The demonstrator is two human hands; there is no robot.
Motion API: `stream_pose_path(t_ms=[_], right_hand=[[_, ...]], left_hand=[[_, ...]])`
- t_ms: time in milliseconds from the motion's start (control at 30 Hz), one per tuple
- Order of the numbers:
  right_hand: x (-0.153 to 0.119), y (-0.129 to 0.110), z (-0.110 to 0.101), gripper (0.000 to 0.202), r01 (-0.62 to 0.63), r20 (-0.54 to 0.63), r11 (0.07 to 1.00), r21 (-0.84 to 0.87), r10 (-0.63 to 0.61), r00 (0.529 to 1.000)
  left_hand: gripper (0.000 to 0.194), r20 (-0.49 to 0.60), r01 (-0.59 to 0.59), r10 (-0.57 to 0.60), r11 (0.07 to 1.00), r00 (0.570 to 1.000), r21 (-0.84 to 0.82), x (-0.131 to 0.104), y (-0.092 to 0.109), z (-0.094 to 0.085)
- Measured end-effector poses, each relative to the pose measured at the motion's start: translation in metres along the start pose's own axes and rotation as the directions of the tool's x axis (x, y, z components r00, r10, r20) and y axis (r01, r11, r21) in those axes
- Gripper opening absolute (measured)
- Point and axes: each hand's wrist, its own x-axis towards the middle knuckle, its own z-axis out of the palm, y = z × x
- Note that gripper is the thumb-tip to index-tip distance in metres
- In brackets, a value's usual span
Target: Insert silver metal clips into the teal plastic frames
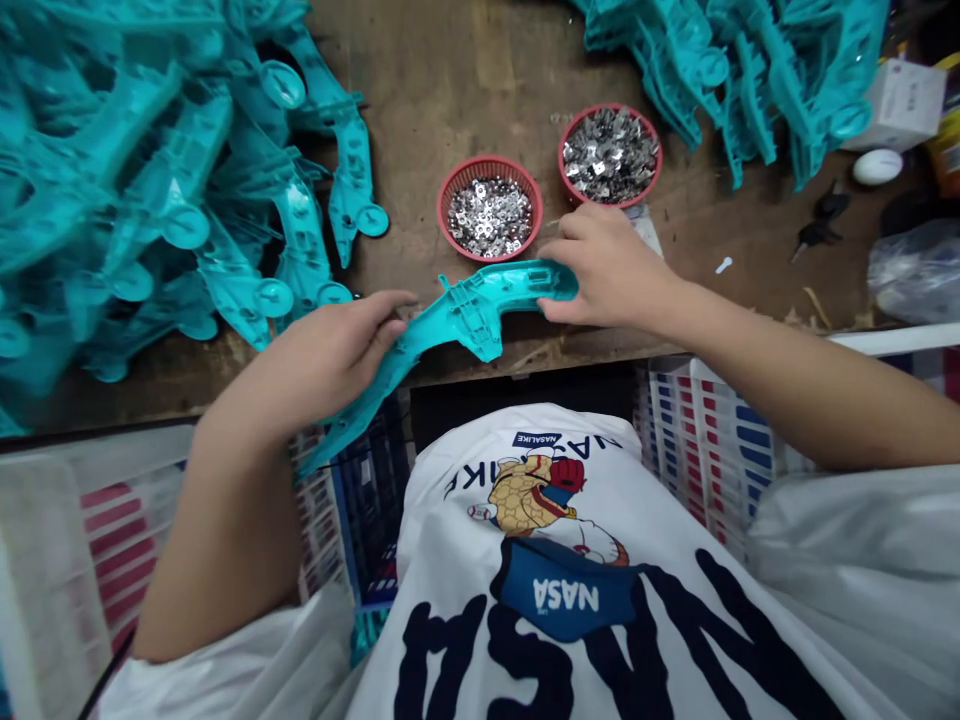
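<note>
A curved teal plastic part [469, 312] spans the space between my hands at the table's front edge, its long end slanting down to the left past the edge. My left hand [349, 345] grips it near the middle of that long arm, thumb and fingers closed round it. At the right end, my right hand [596, 268] pinches the rounded tip. Just behind the part stands a red basket [444, 215] of small shiny metal pieces. A second red basket [658, 160] with darker metal clips is behind my right hand.
Teal parts [150, 170] are heaped at the left, and more [750, 70] lie at the back right. A white box [900, 103], a white oval object [877, 167], keys [819, 225] and a clear plastic bag [915, 270] sit at the right. Plastic crates [705, 430] stand below the table [465, 60].
</note>
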Motion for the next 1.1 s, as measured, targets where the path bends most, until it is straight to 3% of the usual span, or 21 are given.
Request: stream_pose_path(t_ms=[100,200,267,367,500,567,667,733,800,867,933,1100], right_hand=[[-0.001,0.002,0.008,0.053,-0.029,0.014,0.998,0.051,0.028,1.000],[-0.002,0.003,0.018,0.049,-0.070,0.033,0.997,0.031,0.069,0.997],[-0.001,0.001,0.023,0.053,-0.078,0.044,0.996,-0.033,0.080,0.996],[-0.001,-0.008,0.024,0.063,-0.082,0.113,0.987,-0.140,0.098,0.989],[-0.002,-0.023,0.016,0.057,-0.108,0.228,0.970,-0.218,0.159,0.961],[0.000,-0.022,0.007,0.062,-0.056,0.250,0.978,-0.200,0.106,0.963],[0.012,0.007,-0.011,0.053,-0.031,0.133,0.998,-0.055,0.038,0.990],[0.026,0.043,-0.021,0.050,-0.157,-0.068,0.988,-0.013,0.156,0.985],[0.040,0.082,-0.025,0.055,-0.311,-0.202,0.948,-0.069,0.292,0.935],[0.048,0.115,-0.023,0.059,-0.373,-0.190,0.924,-0.085,0.352,0.916],[0.051,0.133,-0.018,0.060,-0.353,-0.176,0.934,-0.060,0.338,0.924],[0.049,0.130,-0.011,0.055,-0.345,-0.173,0.934,-0.090,0.327,0.929]], left_hand=[[0.076,0.011,-0.005,0.005,0.998,1.000,0.059,0.002,-0.001,0.010],[0.086,-0.010,0.013,-0.011,0.970,1.000,0.243,0.011,0.003,0.031],[0.071,-0.049,0.050,-0.036,0.944,0.998,0.326,0.020,0.008,0.044],[0.047,-0.064,0.129,-0.114,0.938,0.991,0.321,0.030,0.016,0.056],[0.037,-0.048,0.237,-0.233,0.931,0.971,0.279,0.039,0.021,0.061],[0.034,-0.049,0.263,-0.260,0.924,0.964,0.278,0.039,0.020,0.062],[0.031,-0.048,0.267,-0.264,0.924,0.963,0.274,0.037,0.017,0.064],[0.030,-0.052,0.271,-0.267,0.924,0.962,0.270,0.034,0.013,0.061],[0.030,-0.053,0.274,-0.270,0.922,0.962,0.272,0.031,0.010,0.056],[0.034,-0.046,0.277,-0.276,0.914,0.960,0.298,0.029,0.007,0.050],[0.041,-0.051,0.272,-0.271,0.902,0.961,0.335,0.029,0.004,0.045],[0.054,-0.099,0.150,-0.122,0.919,0.988,0.364,0.026,0.001,0.045]])
